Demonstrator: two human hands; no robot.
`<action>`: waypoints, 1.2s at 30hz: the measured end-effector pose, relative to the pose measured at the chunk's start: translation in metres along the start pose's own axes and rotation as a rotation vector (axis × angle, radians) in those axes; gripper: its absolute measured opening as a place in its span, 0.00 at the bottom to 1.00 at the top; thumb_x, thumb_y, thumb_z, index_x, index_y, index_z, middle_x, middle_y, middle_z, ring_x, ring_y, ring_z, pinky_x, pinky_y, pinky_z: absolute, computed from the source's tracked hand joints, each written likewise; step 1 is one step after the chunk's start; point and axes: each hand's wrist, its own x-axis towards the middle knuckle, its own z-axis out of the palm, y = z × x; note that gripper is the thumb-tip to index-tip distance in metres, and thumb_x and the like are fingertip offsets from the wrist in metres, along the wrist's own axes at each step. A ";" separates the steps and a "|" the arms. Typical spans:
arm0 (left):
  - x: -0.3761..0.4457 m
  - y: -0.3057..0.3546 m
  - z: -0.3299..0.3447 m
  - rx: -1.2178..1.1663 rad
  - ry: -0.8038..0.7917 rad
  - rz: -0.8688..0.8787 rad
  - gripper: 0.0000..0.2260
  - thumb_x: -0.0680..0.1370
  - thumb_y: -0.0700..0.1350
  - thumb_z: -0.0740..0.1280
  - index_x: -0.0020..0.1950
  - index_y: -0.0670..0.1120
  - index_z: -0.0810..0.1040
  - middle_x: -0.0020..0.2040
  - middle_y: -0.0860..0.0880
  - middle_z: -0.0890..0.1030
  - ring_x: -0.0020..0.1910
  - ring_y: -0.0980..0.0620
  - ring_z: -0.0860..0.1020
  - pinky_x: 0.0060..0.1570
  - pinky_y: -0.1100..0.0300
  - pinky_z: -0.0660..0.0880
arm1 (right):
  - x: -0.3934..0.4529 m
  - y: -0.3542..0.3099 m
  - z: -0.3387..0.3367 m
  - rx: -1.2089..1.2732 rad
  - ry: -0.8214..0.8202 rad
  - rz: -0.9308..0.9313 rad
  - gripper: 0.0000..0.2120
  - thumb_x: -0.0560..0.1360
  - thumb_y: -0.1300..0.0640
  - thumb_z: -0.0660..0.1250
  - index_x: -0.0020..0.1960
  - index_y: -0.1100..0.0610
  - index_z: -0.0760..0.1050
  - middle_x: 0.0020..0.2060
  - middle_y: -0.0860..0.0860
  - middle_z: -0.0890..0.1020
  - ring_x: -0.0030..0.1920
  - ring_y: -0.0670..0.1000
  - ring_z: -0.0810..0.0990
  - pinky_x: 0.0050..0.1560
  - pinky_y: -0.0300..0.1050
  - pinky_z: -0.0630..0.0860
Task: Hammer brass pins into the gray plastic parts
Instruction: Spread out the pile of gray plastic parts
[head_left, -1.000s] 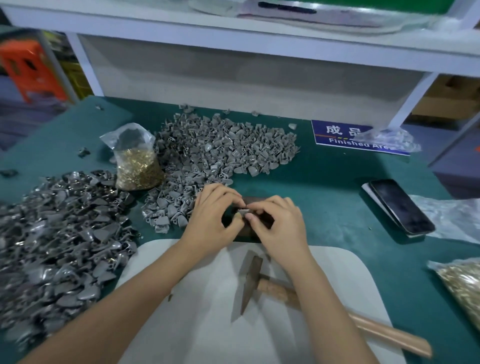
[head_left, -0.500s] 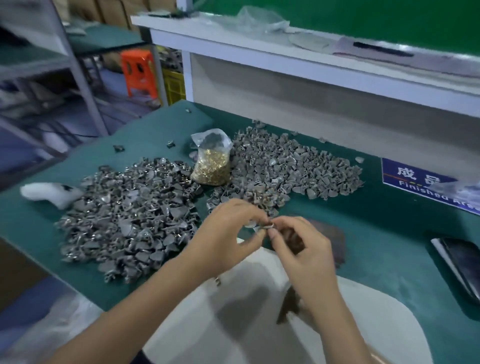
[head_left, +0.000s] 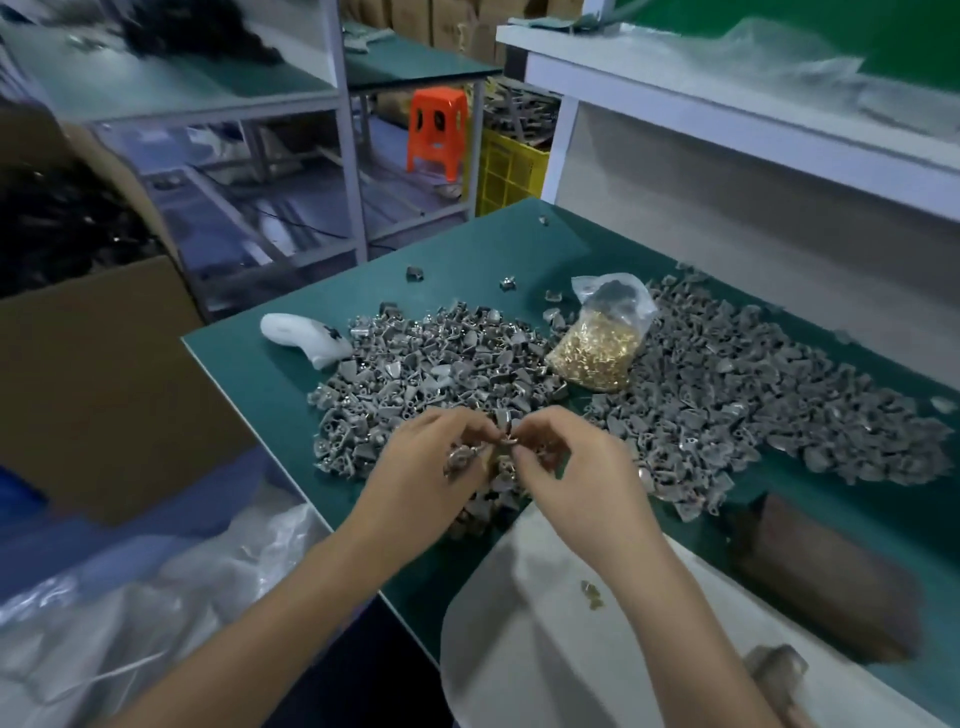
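Pinching one gray part (head_left: 506, 440) between them, the left hand (head_left: 436, 467) and right hand (head_left: 566, 467) meet above a parts pile (head_left: 431, 374); the pin bag (head_left: 597, 348) lies beyond the right hand.

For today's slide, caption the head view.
Both hands pinch a gray part above the pile, pin bag beside.

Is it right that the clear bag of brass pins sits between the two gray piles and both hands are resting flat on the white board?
Not quite. The bag of brass pins does sit between the piles, but the head view shows the left hand and right hand raised together, pinching a small part.
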 end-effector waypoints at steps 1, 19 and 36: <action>0.002 -0.007 -0.005 0.002 0.009 -0.009 0.08 0.77 0.44 0.72 0.55 0.52 0.81 0.51 0.62 0.80 0.54 0.60 0.77 0.58 0.52 0.76 | 0.008 -0.004 0.005 -0.012 -0.011 -0.003 0.06 0.77 0.51 0.71 0.51 0.40 0.77 0.43 0.35 0.82 0.45 0.39 0.80 0.48 0.50 0.81; -0.041 -0.070 -0.029 0.327 -0.163 0.093 0.41 0.75 0.75 0.59 0.82 0.54 0.59 0.83 0.52 0.57 0.83 0.49 0.49 0.79 0.42 0.53 | 0.001 -0.021 0.061 -0.199 0.147 0.175 0.26 0.83 0.38 0.51 0.78 0.46 0.63 0.74 0.50 0.65 0.76 0.50 0.57 0.76 0.57 0.62; -0.007 -0.090 -0.011 0.476 -0.211 0.045 0.46 0.68 0.73 0.63 0.82 0.55 0.59 0.80 0.49 0.63 0.83 0.48 0.50 0.80 0.41 0.46 | 0.023 -0.025 0.130 -0.350 0.217 0.422 0.31 0.83 0.38 0.49 0.82 0.47 0.54 0.81 0.59 0.54 0.81 0.61 0.46 0.80 0.64 0.44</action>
